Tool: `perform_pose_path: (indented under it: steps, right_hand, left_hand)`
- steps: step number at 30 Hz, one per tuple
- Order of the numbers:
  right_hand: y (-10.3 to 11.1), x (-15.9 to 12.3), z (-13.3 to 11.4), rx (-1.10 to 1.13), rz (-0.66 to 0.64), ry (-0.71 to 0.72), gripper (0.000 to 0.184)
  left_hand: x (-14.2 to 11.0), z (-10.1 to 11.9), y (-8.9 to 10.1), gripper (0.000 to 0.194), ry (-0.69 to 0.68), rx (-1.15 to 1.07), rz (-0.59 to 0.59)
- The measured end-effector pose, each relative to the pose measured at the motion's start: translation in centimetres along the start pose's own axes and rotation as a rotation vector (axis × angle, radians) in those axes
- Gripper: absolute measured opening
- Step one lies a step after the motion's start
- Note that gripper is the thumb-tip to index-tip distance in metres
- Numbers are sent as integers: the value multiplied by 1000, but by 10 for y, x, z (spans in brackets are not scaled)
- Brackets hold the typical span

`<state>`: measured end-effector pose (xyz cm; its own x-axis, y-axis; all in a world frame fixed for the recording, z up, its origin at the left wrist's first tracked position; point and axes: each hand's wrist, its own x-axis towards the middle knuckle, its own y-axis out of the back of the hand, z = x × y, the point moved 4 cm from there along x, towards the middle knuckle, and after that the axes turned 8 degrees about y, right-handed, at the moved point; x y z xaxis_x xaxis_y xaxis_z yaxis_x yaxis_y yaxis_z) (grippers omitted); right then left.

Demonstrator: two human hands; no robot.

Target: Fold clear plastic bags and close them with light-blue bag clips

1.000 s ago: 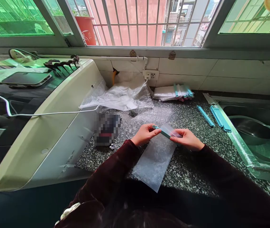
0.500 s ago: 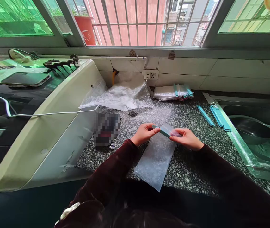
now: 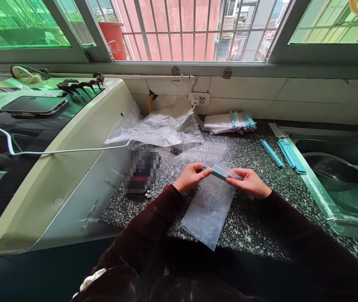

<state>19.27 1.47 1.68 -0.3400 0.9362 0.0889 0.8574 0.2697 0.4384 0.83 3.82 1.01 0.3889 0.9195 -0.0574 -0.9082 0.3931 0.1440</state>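
Between my two hands is a teal bag sealing clip, lying slantwise across the upper part of a clear plastic bag. My left hand pinches the clip's left end between thumb and fingers. At the other end, my right hand is closed on the bag's edge and the clip. The bag's top shows above the clip, and its lower part hangs down over the counter. Whether the clip is fully closed on the bag cannot be made out.
Several teal clips and a single one lie beside the metal sink. Stacked bags with clips are against the wall, near a crumpled plastic bag. A blurred dark object is left of my hands; a white cable crosses the stove.
The plastic bag's lower end has shifted slightly to the right and up. My right hand has moved a touch right along with the bag; my left hand stays in place on the clip.
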Motion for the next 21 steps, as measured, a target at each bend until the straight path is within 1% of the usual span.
perform_pose_path:
  steps: [5,7,13,18,21]
  right_hand:
    - [16,-1,-3,21,95,29,42]
    - [23,-1,-3,19,133,34,43]
    - [39,-4,-6,-4,235,72,42]
    - [48,-5,-11,-46,338,87,40]
    - [51,-6,-11,-80,367,91,39]
  left_hand:
    - [-3,-6,-9,47,131,99,-214]
    - [-4,-6,-12,47,163,138,-263]
    - [-5,-8,-12,46,178,166,-302]
    - [-2,-11,-12,44,105,201,-320]
    - [-1,-14,-12,44,96,212,-322]
